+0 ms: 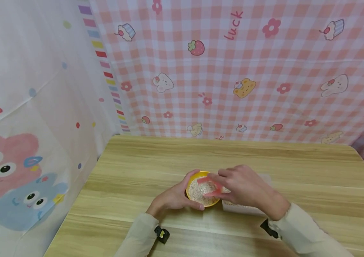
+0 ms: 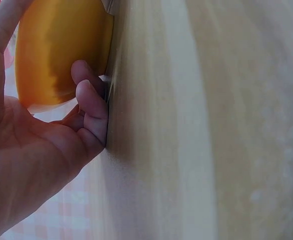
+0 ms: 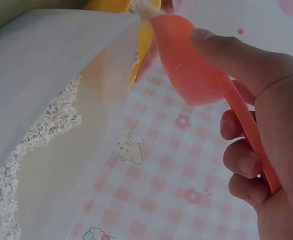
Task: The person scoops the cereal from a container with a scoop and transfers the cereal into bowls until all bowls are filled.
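Observation:
A yellow bowl (image 1: 196,195) full of oat flakes stands on the table in the head view. My left hand (image 1: 177,195) grips it from the left, thumb on the near side and fingers round the far side. In the left wrist view the fingertips (image 2: 89,97) touch the outer wall of the bowl (image 2: 51,55), low by the tabletop. My right hand (image 1: 244,185) holds an orange-red scoop (image 1: 213,194) over the bowl. The right wrist view shows the scoop (image 3: 191,65) tilted towards the bowl, its handle inside the curled fingers and the thumb along its bowl end.
Beside the bowl, under my right forearm, is a translucent white container (image 1: 243,208) with oat flakes (image 3: 46,125) inside. The wooden table (image 1: 121,171) runs back to a pink checked cloth (image 1: 214,71). A white patterned cloth (image 1: 56,117) hangs at the left.

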`<state>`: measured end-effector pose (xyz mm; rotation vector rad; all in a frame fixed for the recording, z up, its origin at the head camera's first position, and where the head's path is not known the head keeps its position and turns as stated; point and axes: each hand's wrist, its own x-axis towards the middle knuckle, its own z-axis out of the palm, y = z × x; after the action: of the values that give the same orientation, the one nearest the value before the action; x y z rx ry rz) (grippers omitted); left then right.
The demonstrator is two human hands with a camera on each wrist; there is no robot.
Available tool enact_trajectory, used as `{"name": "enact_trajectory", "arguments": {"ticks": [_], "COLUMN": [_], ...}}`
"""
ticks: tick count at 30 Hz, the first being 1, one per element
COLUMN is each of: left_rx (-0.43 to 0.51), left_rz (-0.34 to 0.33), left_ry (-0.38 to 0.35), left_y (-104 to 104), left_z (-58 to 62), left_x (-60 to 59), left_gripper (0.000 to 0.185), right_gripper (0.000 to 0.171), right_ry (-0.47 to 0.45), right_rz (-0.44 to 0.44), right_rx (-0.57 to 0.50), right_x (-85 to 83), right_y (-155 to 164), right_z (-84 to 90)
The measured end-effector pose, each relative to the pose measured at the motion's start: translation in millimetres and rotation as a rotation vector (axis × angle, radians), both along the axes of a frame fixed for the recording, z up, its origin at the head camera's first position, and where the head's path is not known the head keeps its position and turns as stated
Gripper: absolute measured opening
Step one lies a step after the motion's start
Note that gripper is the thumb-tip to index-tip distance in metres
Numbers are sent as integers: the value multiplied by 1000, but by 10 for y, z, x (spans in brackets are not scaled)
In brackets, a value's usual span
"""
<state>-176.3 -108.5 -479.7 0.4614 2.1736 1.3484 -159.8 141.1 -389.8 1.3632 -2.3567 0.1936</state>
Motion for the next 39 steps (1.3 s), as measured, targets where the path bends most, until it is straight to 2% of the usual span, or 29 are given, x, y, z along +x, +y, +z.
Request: {"name": "enact_trajectory", "arguments": {"ticks": [10, 21, 25, 30, 39], "left_rx": [-25, -23, -15, -8, -43], "left_rz": [-6, -1, -1, 0, 23], "left_ry": [10, 19, 22, 13, 9], "left_y": [-14, -9, -8, -6, -5], "left_z": [7, 5, 11, 17, 11], "left_x": [0, 4, 7, 4, 8], "left_gripper": [113, 110, 105, 107, 114], "right_gripper": [48, 46, 44, 53, 58], "right_ry": [153, 230, 268, 243, 87], "right_rz": [13, -46, -50, -60, -74], "right_rx": [20, 181, 207, 161, 30], "right_x": [-37, -31, -27, -26, 31], "right_y": [-92, -107, -81, 8, 286], "right_z": [19, 56, 79, 117, 171]}}
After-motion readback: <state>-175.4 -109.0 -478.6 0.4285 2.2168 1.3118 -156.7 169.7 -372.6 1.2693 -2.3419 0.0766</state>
